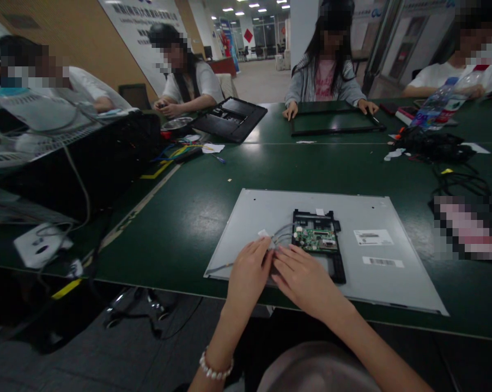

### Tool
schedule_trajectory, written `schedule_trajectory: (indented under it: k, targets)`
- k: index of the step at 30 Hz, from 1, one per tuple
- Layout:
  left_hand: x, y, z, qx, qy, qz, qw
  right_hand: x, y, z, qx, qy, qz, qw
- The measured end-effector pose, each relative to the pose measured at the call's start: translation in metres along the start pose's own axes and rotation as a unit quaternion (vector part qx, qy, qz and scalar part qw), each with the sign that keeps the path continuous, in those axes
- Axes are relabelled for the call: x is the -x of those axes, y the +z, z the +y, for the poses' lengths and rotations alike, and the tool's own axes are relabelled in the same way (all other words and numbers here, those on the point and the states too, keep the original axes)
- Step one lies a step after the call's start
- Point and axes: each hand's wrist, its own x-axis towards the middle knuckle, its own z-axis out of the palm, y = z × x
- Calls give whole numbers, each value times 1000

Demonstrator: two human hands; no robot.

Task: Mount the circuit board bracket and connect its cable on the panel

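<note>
Green table [180,218]; metal panel [237,228] near front edge, both hands on cables [282,234].

Ceiling lights [254,5] glow over a pale floor [256,81] at the far end, near glass panels [266,38]. A tan wall [66,27] stands at the left, beside a white sign board [141,27]; dark flooring [147,348] lies beneath the green desk [180,218].

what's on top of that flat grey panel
A black plastic frame, a green circuit board, grey cables, white rectangular labels. The bare left hand and bare right hand hide whatever lies beneath them.
</note>
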Motion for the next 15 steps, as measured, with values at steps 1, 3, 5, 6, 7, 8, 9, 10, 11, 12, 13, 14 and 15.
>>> schedule_trajectory:
  k: [1,3,5,6,7,8,9,10,11,12,13,14,15]
  targets:
    - [-1,0,2,4,-9,-6,1000,3,-3,-1,-7,2,-15,1000]
    - [-2,1,7,9,-27,-13,1000,10,-8,-1,-20,5,-46,999]
    - [-4,2,14,4,-44,-13,999,17,-14,-2,-28,10,-70,997]
    - [-4,2,17,-3,-50,-10,999,21,-16,-2,-28,16,-76,997]
    - [-5,2,21,-12,-52,-5,999,25,-17,-3,-27,22,-80,996]
    - [-5,2,24,-20,-51,1,999,28,-19,-5,-24,30,-81,996]
    - [-6,2,27,-27,-46,6,999,30,-19,-7,-22,38,-78,996]
    - [-6,2,30,-34,-39,11,999,33,-20,-9,-19,46,-74,996]
    - [-5,1,32,-40,-32,16,999,35,-20,-11,-17,54,-69,996]
    - [-5,0,34,-45,-27,18,998,37,-20,-14,-15,59,-63,996]
    - [-4,-1,35,-48,-25,19,998,38,-20,-16,-13,63,-57,996]
    - [-3,-2,36,-49,-25,19,998,40,-21,-18,-12,64,-53,996]
    - [-1,-2,37,-49,-26,20,998,41,-21,-19,-12,64,-51,997]
